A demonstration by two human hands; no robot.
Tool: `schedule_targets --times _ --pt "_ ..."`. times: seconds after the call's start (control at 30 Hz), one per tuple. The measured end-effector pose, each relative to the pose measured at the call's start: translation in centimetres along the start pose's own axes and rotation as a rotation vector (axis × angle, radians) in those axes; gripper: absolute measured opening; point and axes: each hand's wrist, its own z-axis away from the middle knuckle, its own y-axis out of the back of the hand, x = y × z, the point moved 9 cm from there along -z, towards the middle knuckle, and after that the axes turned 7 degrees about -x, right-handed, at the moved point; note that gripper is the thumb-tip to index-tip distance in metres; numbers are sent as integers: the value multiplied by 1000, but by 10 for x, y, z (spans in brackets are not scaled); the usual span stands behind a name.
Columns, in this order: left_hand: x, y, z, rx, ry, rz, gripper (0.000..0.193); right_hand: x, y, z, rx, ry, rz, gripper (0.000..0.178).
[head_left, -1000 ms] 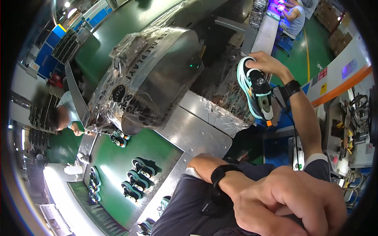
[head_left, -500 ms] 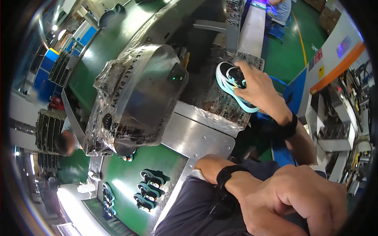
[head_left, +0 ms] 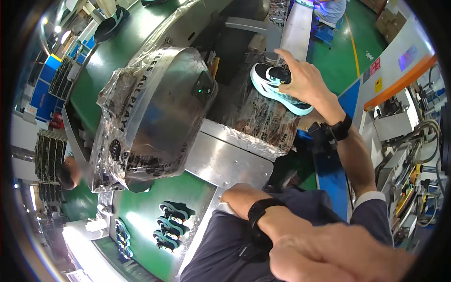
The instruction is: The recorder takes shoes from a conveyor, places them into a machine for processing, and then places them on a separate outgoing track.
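A black and white sneaker (head_left: 278, 94) with a mint-green sole lies on a plastic-wrapped platform (head_left: 263, 124) right of centre. Over its far side is my right hand (head_left: 310, 84), open, index finger stretched past the shoe and thumb close to its tongue. The other fingers of that hand are hidden. My left arm crosses in front of my body to the lower right. My left hand (head_left: 329, 254) is near the camera, smeared by motion, and its fingers cannot be made out.
A plastic-wrapped machine housing (head_left: 159, 113) with a small green light stands left of the platform. Several sneakers (head_left: 171, 225) sit on a green surface at lower left. A dark shoe (head_left: 112, 24) is on the green conveyor (head_left: 101, 70). Another person (head_left: 331, 11) sits at far right.
The whole view has shifted slightly. My right index finger has lifted away from the sneaker. My left hand has moved and now looks blurred.
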Motion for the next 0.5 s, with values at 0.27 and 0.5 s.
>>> schedule_targets --times 0.27,0.5 --pt "15 -2 28 -67 276 -25 79 21 -18 -7 -136 50 -203 69" --pt "-14 -9 4 212 16 180 86 29 -14 -9 -74 15 -210 60"
